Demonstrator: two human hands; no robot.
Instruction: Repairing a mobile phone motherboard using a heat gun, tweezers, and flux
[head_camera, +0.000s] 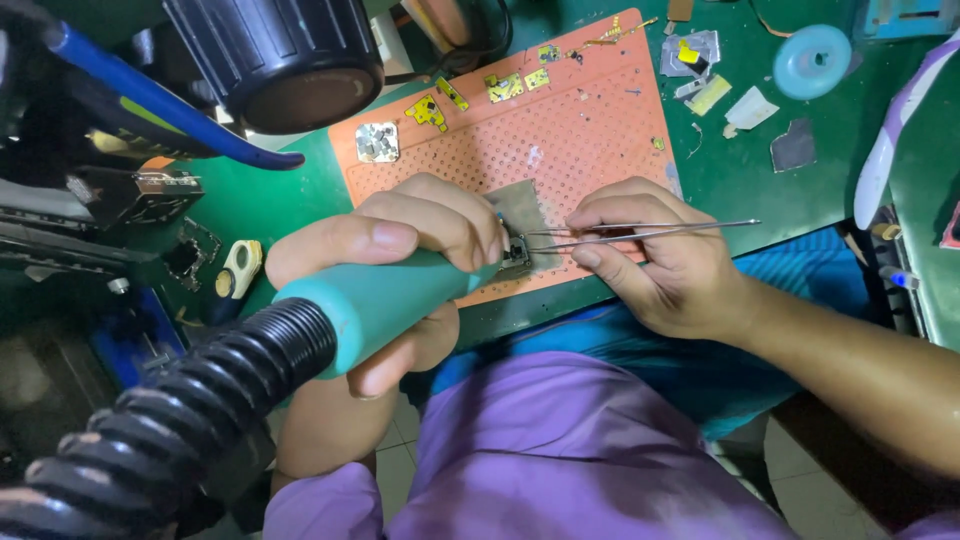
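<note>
The left hand (400, 250) grips a teal hot-air tool (370, 305) aimed at a small component (515, 252) on the orange mat (590, 140), where the right hand (660, 255) pinches tweezers (640, 232) touching it.

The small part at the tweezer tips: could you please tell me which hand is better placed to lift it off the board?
Probably the right hand: it pinches the tweezers, whose tips meet the small part on the orange mat. The left hand is wrapped around the teal hot-air handle.
</note>
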